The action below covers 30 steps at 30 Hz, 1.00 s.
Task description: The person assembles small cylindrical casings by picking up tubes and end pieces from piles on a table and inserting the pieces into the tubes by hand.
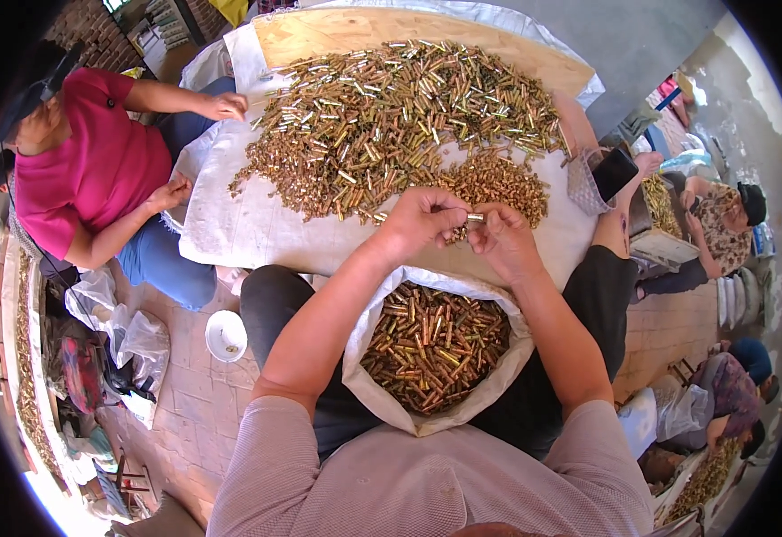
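Note:
Between my hands, above the near edge of the cloth-covered table (270, 240), is a small shiny metal sleeve (476, 217). My left hand (420, 220) pinches its left end between thumb and fingers. My right hand (504, 238) is closed at the other end, fingertips pressed together; whether they hold a second small part is hidden. Just beyond lies a large heap of brass-coloured metal sleeves (409, 116), with a heap of smaller brass-coloured parts (509, 186) at its near right. In my lap, between my forearms, an open white sack (416, 424) holds many similar metal pieces (435, 345).
A wooden board (337, 34) edges the table's far side. At the left sits a co-worker in a pink top (95, 170), hands near the table edge. A white bucket (226, 336) stands on the floor. A black phone (615, 174) is at the table's right. Other people work farther right.

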### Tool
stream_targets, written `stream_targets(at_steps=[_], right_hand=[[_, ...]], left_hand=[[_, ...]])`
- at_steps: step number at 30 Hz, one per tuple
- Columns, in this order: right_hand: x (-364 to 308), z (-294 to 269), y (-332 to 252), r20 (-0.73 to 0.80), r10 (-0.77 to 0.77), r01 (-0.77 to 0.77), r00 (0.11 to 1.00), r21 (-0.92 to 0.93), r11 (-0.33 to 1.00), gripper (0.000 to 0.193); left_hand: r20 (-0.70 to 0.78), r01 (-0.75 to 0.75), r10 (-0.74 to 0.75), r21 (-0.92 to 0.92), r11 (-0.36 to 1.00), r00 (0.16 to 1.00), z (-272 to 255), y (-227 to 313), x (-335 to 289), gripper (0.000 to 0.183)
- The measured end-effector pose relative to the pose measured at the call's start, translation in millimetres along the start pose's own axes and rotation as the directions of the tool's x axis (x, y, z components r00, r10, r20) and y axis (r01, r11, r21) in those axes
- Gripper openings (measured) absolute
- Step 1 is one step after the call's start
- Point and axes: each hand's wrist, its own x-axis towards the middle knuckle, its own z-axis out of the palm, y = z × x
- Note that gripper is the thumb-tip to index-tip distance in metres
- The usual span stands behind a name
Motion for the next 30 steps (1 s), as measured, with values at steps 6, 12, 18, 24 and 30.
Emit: stream_targets(at_steps=[6, 12, 18, 24, 30], right_hand=[[-3.2, 5.5, -24.6, -0.027, 0.018, -0.024, 0.999, -0.243, 0.970, 0.014], [-18.4, 20.2, -62.0, 0.318, 0.431, -0.253, 0.845, -0.472, 0.845, 0.010], [3.4, -10.0, -16.6, 0.221, 0.097, 0.175, 0.971, -0.923, 0.342, 0.013], [5.9, -7.6, 5.3, 0.376, -0.067, 0.365, 0.924, -0.921, -0.136, 0.018], [7.4, -7.0, 14.4, 0.197, -0.028, 0.188, 0.980, -0.963, -0.194, 0.014]], left_hand=[[0.001, 0.048, -0.048, 0.111, 0.993, 0.999, -25.2, 11.9, -0.9, 0.021], [-0.171, 0.047, 0.063, 0.570, 0.820, 0.983, -74.5, -6.9, 0.4, 0.018], [-0.207, 0.131, 0.135, 0.893, 0.430, 0.969, -80.2, -29.3, 2.2, 0.017], [-0.126, 0.112, 0.062, 0.977, 0.182, 0.990, -66.8, -35.2, 2.2, 0.016], [-0.167, 0.159, 0.015, 0.963, 0.217, 0.986, -66.3, -38.1, 5.1, 0.016]])
